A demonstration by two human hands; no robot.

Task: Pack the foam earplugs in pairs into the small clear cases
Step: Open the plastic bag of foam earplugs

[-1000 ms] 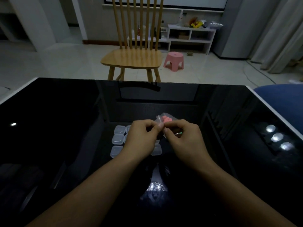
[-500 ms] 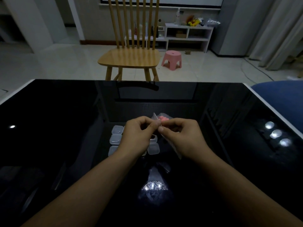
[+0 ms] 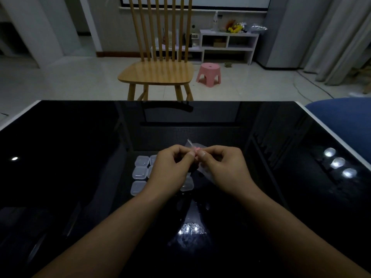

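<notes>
You are pinching a small clear plastic bag (image 3: 191, 146) of pink foam earplugs (image 3: 197, 149) between your left hand (image 3: 170, 170) and right hand (image 3: 224, 169), both grips clamped on it, likely tearing it open above the small clear lidded cases (image 3: 140, 173) on the black glossy tabletop (image 3: 80, 147).

A dim living room at home: I sit at a glossy black table (image 3: 80, 157) that mirrors the ceiling lights. Across it stands a tall-backed wooden chair (image 3: 158, 71) on pale tiled floor (image 3: 60, 83), with a small pink plastic stool (image 3: 209, 74) beside it. A low white shelf unit (image 3: 228, 44) along the far wall holds household clutter, and curtains (image 3: 341, 37) hang at right above a blue cushion (image 3: 345, 115).
</notes>
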